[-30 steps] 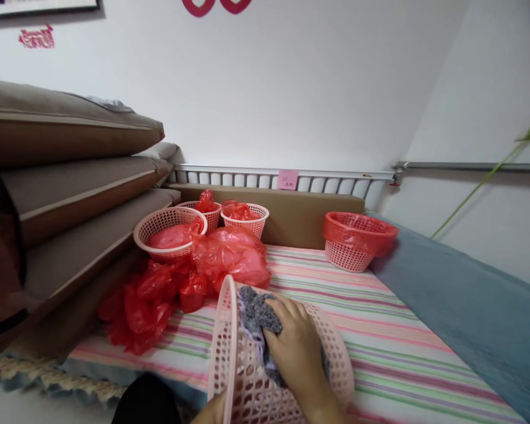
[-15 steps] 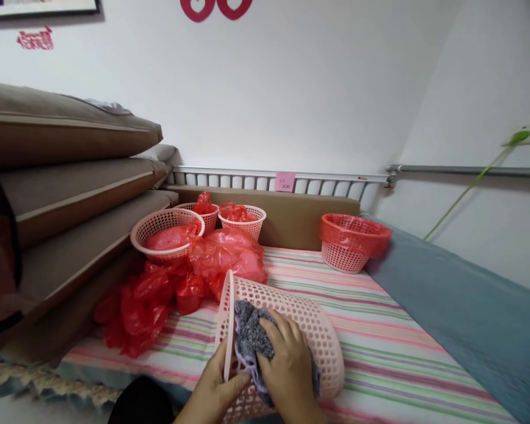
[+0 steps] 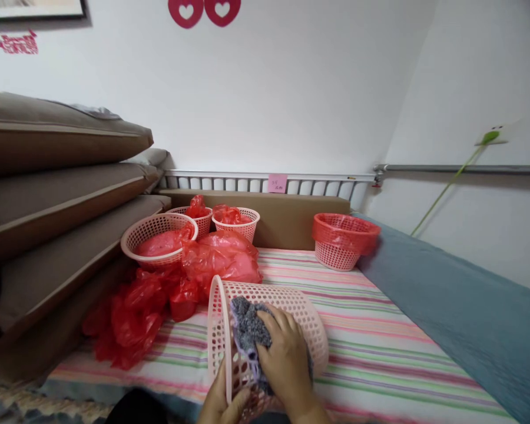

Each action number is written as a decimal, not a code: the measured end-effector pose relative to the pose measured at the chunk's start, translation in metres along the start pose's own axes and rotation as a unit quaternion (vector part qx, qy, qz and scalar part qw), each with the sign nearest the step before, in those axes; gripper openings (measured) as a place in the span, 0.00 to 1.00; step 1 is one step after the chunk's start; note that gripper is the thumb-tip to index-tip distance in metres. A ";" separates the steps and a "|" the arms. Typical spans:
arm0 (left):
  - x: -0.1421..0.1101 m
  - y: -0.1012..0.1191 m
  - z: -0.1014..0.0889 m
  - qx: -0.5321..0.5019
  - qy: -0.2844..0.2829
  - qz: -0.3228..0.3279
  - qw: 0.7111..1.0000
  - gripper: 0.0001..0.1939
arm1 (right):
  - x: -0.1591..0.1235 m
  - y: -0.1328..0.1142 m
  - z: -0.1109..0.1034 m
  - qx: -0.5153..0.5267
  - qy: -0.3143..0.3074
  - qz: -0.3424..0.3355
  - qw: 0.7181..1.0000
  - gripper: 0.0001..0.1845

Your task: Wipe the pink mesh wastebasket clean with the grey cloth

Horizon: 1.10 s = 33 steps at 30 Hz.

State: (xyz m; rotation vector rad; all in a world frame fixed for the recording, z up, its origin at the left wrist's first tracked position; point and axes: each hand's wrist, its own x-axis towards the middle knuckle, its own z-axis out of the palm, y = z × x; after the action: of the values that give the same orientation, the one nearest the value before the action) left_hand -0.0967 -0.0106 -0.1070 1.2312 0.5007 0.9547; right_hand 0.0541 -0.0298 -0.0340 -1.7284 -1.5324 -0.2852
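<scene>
A pale pink perforated plastic basket [image 3: 291, 300] lies on its side in front of me, its open rim facing left. My left hand [image 3: 224, 396] grips that rim low down, the thumb outside and the other fingers partly hidden behind the wall. With my right hand [image 3: 285, 353] I press a grey cloth with a purple edge [image 3: 250, 321] against the basket's outer side. My right fingers are bent over the cloth, which bunches under the palm. Close behind the basket lies a puffed red plastic bag [image 3: 223, 256].
Crumpled red bags [image 3: 132, 318] lie on the striped sheet [image 3: 380, 330]. Pink baskets holding red bags stand behind, one a wide basket [image 3: 130, 235]. A red-lined basket [image 3: 338, 253] stands at right. Stacked cushions [image 3: 66, 194] rise on the left; a radiator [image 3: 229, 181] runs along the wall.
The view has shifted slightly to the right. The basket still lies on its side in my left hand, tilted a little less, and my right hand remains on the cloth against it.
</scene>
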 end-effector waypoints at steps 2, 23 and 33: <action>-0.001 0.002 -0.001 -0.007 -0.032 0.015 0.999 0.35 | 0.012 0.001 -0.002 -0.003 -0.009 0.014 1.000 0.25; 0.013 0.062 0.015 -0.043 0.003 0.004 0.999 0.35 | 0.005 0.004 0.001 -0.018 -0.008 0.025 0.999 0.26; -0.016 0.014 -0.002 0.036 -0.086 -0.044 0.995 0.38 | 0.030 -0.001 -0.013 -0.014 -0.054 0.039 0.998 0.22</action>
State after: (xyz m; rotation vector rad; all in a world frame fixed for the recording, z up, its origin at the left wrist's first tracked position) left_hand -0.1118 -0.0218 -0.0969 1.3333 0.4518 0.7539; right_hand 0.0652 -0.0170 -0.0059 -1.8469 -1.5405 -0.1776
